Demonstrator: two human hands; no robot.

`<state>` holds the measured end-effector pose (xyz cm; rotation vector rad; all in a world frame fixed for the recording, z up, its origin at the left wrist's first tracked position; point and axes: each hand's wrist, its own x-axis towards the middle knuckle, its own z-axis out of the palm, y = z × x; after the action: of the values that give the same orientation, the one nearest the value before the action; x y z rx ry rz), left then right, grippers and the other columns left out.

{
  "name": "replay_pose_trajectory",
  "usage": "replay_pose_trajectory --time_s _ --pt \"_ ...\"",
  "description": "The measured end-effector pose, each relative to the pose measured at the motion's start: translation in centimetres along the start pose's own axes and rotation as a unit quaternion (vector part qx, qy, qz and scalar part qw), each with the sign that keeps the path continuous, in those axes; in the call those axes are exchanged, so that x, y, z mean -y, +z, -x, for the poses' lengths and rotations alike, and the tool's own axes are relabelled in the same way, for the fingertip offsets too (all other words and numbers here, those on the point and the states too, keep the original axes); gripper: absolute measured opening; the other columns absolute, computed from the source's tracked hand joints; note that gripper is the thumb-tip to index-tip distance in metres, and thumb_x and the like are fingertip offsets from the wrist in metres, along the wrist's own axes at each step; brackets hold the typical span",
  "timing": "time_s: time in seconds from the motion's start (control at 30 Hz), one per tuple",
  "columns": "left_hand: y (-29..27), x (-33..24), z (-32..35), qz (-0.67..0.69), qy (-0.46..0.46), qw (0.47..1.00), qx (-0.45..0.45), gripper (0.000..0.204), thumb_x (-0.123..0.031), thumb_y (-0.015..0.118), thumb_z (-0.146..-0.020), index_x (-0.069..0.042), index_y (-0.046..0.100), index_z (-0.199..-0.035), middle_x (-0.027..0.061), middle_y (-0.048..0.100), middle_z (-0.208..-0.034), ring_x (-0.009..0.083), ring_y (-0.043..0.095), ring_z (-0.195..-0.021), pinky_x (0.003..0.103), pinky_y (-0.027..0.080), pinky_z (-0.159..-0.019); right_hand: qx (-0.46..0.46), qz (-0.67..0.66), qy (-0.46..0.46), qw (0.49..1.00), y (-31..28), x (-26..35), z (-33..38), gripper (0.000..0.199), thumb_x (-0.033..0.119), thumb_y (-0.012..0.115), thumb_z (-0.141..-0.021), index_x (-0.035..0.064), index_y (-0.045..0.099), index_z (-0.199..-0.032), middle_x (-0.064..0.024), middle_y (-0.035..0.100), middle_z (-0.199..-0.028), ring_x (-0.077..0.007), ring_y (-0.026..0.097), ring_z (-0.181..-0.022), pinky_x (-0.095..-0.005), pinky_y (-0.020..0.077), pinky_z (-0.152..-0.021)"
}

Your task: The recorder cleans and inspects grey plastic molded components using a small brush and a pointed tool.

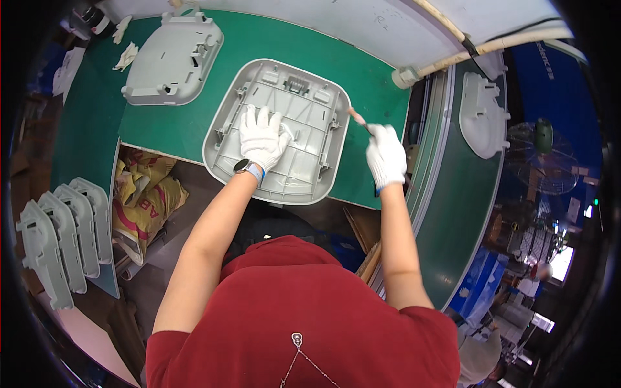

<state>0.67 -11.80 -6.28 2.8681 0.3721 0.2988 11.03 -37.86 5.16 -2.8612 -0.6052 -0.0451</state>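
Note:
A grey plastic cover (304, 169) lies on the green table with its ribbed inner side up, its near edge by my body. My left hand (264, 137), in a white knit glove, rests flat on its ribs with the fingers spread. To the right of the cover, my right hand (386, 155) is gloved too and closed around a slim stick-like tool (358, 117). The tool's tan end points up and left toward the cover's right rim. Most of it is hidden in the glove, so its exact kind does not show.
Another grey cover (173, 61) lies at the far left of the green table (259, 35). Several grey parts (66, 236) stand in a row at lower left, beside yellow sacks (145, 200). A conveyor (453, 213) at right carries grey parts (482, 116). A pipe (498, 48) crosses the back right.

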Motion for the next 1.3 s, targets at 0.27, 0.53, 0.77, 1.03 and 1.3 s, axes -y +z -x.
replay_pose_trajectory --time_s 0.27,0.53,0.77,1.03,1.3 --pt "-2.2 3.2 0.7 0.196 0.043 0.975 0.097 0.061 -0.049 0.069 -0.09 -0.018 0.059 -0.142 0.0215 0.045 -0.155 0.0472 0.031 -0.149 0.055 0.025 -0.123 0.02 -0.285 0.229 0.93 16.1 -9.0 10.6 0.039 -0.004 0.061 -0.089 0.0047 0.069 -0.125 -0.0213 0.069 -0.119 -0.0371 0.066 -0.113 -0.0418 0.0519 -0.1" --pt "-7.4 1.9 5.8 0.207 0.091 0.96 0.164 0.068 -0.049 0.077 -0.083 -0.012 0.06 -0.137 0.0255 0.043 -0.154 0.0465 0.033 -0.149 0.053 0.029 -0.122 -0.018 -0.449 0.31 0.838 10.7 -5.8 8.4 0.049 -0.01 0.049 -0.095 0.0022 0.062 -0.14 -0.0102 0.065 -0.127 -0.0157 0.066 -0.096 -0.0261 0.0542 -0.079" --pt "-9.1 -1.0 7.8 0.12 0.143 0.964 0.191 0.073 -0.04 0.09 -0.062 -0.012 0.067 -0.125 0.0229 0.05 -0.143 0.042 0.046 -0.137 0.049 0.036 -0.118 -0.014 -0.199 0.022 0.98 7.7 6.2 -1.0 0.039 0.011 0.059 -0.094 0.0233 0.067 -0.13 -0.0134 0.062 -0.12 -0.0364 0.064 -0.109 -0.0448 0.0538 -0.093" --pt "-7.4 -0.8 8.6 0.064 0.141 0.973 0.173 0.065 -0.035 0.088 -0.064 -0.014 0.069 -0.122 0.0249 0.052 -0.146 0.0392 0.05 -0.134 0.047 0.035 -0.118 0.036 -0.159 -0.027 0.986 12.5 12.2 -8.8 0.031 0.01 0.056 -0.096 0.0136 0.069 -0.124 -0.0207 0.06 -0.114 -0.0409 0.067 -0.099 -0.0499 0.0548 -0.085" --pt "-7.0 -0.8 8.6 0.064 0.142 0.971 0.18 0.072 -0.036 0.09 -0.06 -0.014 0.068 -0.125 0.0231 0.051 -0.148 0.0401 0.051 -0.136 0.048 0.037 -0.119 0.012 -0.181 -0.015 0.983 13.1 12.1 -8.3 0.032 0.01 0.057 -0.095 0.013 0.069 -0.124 -0.0215 0.061 -0.112 -0.0427 0.066 -0.1 -0.0502 0.054 -0.09"
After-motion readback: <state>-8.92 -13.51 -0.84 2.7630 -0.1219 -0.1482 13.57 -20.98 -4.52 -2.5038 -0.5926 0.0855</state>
